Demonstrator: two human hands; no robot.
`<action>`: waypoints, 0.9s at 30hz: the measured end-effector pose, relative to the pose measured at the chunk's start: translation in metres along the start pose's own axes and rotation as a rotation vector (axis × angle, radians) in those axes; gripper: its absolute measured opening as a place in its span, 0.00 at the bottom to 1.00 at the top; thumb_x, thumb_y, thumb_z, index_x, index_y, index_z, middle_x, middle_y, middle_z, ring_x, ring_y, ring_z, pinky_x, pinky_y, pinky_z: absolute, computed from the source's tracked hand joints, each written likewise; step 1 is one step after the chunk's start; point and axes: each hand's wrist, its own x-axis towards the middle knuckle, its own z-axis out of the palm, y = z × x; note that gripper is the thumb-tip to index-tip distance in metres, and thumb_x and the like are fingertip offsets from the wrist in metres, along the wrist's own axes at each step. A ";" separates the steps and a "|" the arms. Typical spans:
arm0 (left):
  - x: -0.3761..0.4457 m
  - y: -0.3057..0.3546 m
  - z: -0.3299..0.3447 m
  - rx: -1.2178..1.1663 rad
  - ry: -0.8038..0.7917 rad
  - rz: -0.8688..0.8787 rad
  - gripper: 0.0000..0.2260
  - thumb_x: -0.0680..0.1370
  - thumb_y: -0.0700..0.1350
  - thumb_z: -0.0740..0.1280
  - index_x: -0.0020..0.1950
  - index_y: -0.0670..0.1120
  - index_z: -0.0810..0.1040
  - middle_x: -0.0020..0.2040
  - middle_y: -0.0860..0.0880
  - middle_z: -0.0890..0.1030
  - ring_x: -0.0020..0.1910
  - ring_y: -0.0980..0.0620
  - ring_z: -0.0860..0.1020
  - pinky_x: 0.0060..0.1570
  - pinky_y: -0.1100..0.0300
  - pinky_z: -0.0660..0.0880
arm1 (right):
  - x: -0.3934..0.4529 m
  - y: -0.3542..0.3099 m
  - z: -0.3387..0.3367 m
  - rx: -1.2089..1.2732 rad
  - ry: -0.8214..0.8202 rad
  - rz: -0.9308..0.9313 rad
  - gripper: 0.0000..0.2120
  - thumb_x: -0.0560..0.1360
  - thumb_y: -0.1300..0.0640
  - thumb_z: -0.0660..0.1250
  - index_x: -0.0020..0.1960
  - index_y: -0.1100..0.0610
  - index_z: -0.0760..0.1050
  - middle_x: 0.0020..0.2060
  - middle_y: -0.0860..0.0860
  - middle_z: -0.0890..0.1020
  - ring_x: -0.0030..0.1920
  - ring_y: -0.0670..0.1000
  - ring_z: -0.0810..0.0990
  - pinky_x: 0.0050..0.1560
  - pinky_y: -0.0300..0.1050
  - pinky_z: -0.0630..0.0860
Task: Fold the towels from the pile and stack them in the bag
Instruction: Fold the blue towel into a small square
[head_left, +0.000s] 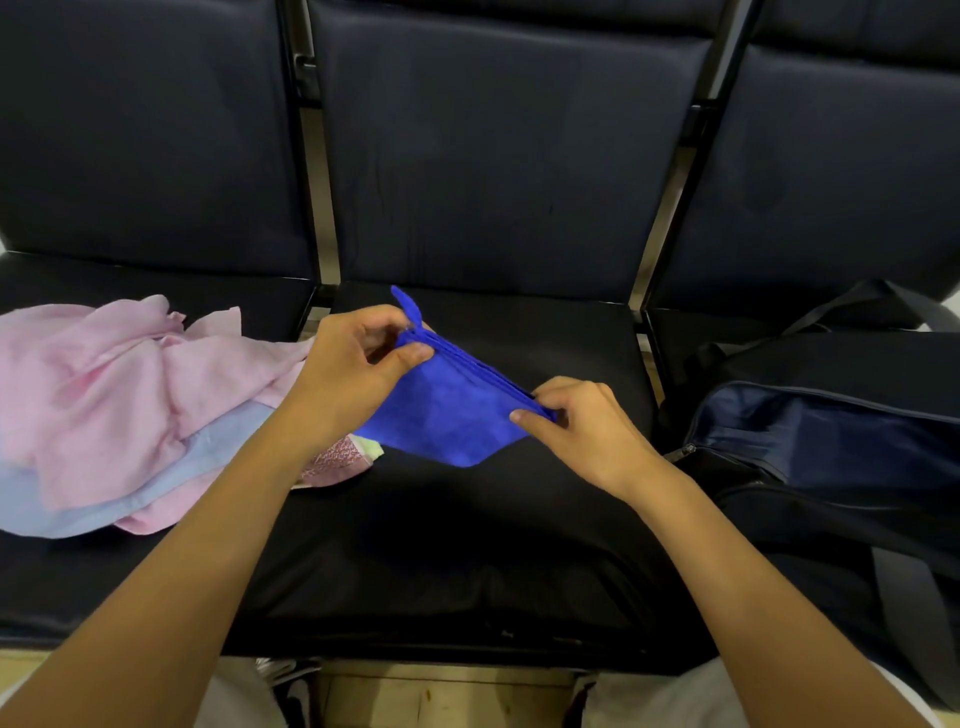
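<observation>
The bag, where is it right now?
The bag lies open on the right-hand seat in the head view, just right of the right hand holding the blue towel.

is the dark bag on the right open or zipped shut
Open. The bag has its zipper parted, showing navy lining inside; no towel is visible in it.

— Where are we watching from?

— One camera only, worn on the person's head — it looks forward and steeply down over both forearms onto the middle seat (467, 519) of a row of dark chairs.

— How close?

— Close. The left hand (358, 364) and right hand (576, 421) sit near the centre of the frame, the arms run in from the bottom corners, and the lap shows at the lower edge.

— And the width?

— Wide-angle: seat backs (493, 156) fill the top, straight edges bow at the sides, neighbouring seats show left and right. No second view to compare.
</observation>
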 end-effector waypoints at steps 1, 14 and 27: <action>0.000 0.000 -0.001 -0.002 -0.003 0.000 0.10 0.75 0.37 0.71 0.45 0.53 0.79 0.46 0.54 0.83 0.48 0.57 0.82 0.53 0.62 0.79 | 0.000 0.001 -0.001 -0.004 0.005 -0.009 0.12 0.79 0.50 0.67 0.50 0.57 0.84 0.48 0.46 0.79 0.44 0.43 0.79 0.40 0.33 0.72; 0.000 0.001 -0.006 0.025 0.025 0.003 0.11 0.74 0.36 0.71 0.43 0.52 0.78 0.45 0.56 0.82 0.45 0.64 0.81 0.48 0.71 0.77 | -0.006 0.001 -0.011 -0.177 0.007 -0.168 0.14 0.80 0.48 0.64 0.54 0.56 0.84 0.54 0.47 0.77 0.48 0.43 0.76 0.46 0.35 0.72; 0.000 -0.001 -0.006 -0.048 0.057 -0.015 0.10 0.74 0.37 0.71 0.44 0.53 0.78 0.46 0.55 0.83 0.47 0.59 0.82 0.50 0.64 0.80 | -0.005 -0.008 -0.010 0.121 0.211 -0.021 0.14 0.72 0.56 0.75 0.57 0.57 0.83 0.48 0.42 0.77 0.47 0.42 0.80 0.46 0.29 0.77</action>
